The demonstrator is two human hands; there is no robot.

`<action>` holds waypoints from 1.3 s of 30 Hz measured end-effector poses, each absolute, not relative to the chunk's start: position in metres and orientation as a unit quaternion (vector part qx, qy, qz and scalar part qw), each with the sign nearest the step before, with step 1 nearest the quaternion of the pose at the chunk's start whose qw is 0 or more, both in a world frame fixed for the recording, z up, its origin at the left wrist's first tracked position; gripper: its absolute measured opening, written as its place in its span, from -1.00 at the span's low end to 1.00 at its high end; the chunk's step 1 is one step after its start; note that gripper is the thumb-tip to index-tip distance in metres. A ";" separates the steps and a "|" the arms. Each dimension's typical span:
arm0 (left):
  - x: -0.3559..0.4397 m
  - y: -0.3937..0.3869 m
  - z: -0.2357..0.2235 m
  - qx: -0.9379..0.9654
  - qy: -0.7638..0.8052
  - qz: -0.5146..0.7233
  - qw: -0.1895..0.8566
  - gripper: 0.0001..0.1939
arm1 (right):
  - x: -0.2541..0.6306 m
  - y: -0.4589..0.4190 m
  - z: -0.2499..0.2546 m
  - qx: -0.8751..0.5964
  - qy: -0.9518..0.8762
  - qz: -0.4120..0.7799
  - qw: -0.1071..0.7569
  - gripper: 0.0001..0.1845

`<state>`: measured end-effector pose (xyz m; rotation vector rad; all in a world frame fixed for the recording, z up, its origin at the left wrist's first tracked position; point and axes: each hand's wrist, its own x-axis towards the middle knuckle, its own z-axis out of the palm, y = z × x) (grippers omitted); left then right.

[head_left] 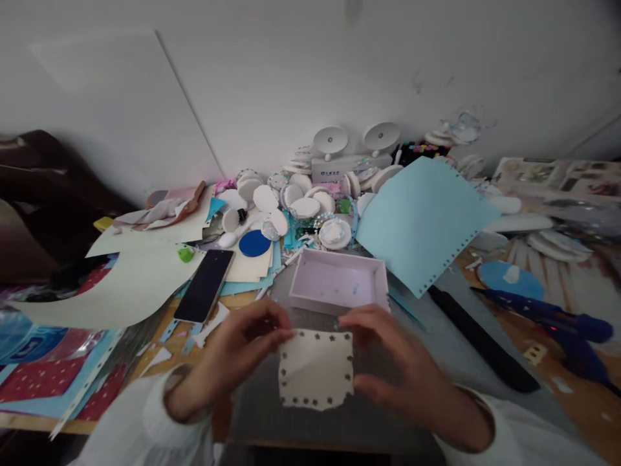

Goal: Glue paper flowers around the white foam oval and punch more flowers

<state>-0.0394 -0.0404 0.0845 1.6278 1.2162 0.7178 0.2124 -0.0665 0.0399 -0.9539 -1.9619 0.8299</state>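
Both my hands hold a small cream paper piece (315, 369) with star-shaped holes punched along its edges, just above a grey cutting mat (301, 421). My left hand (237, 353) pinches its upper left corner. My right hand (392, 362) pinches its upper right edge, fingers curled. Right behind the paper sits an open pale lilac box tray (339, 283).
A black phone (204, 285) lies left of the box. A light blue sheet with punched holes (420, 220) leans at the right. A blue glue gun (553, 323) and a long black strip (480, 343) lie at the right. White round discs (301, 200) and paper scraps crowd the back.
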 end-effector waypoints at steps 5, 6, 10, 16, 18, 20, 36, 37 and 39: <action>-0.025 -0.044 0.026 0.696 0.468 0.253 0.482 -0.81 | 0.198 -0.072 0.008 -0.455 -0.768 0.349 0.285 -0.79; -0.024 -0.044 0.020 0.717 0.460 0.243 0.464 -0.79 | 0.198 -0.072 0.003 -0.462 -0.768 0.343 0.282 -0.76; -0.022 -0.041 0.016 0.810 0.412 0.191 0.372 -0.90 | 0.200 -0.069 -0.006 -0.459 -0.775 0.319 0.294 -0.85; -0.021 -0.039 0.013 0.897 0.338 0.180 0.219 -0.80 | 0.200 -0.070 -0.010 -0.427 -0.818 0.241 0.300 -0.81; -0.022 -0.038 0.013 0.929 0.292 0.169 0.153 -0.79 | 0.200 -0.071 -0.010 -0.421 -0.830 0.213 0.297 -0.79; -0.024 -0.036 0.014 0.949 0.251 0.164 0.098 -0.76 | 0.200 -0.072 -0.010 -0.412 -0.843 0.176 0.299 -0.77; -0.028 -0.044 0.013 0.969 0.217 0.118 0.004 -0.78 | 0.200 -0.079 -0.008 -0.378 -0.892 0.039 0.246 -0.65; -0.029 -0.045 0.014 0.968 0.223 0.111 -0.009 -0.77 | 0.201 -0.080 -0.009 -0.378 -0.892 0.047 0.242 -0.63; -0.029 -0.049 0.016 0.964 0.246 0.094 -0.026 -0.75 | 0.202 -0.082 -0.009 -0.382 -0.892 0.064 0.232 -0.60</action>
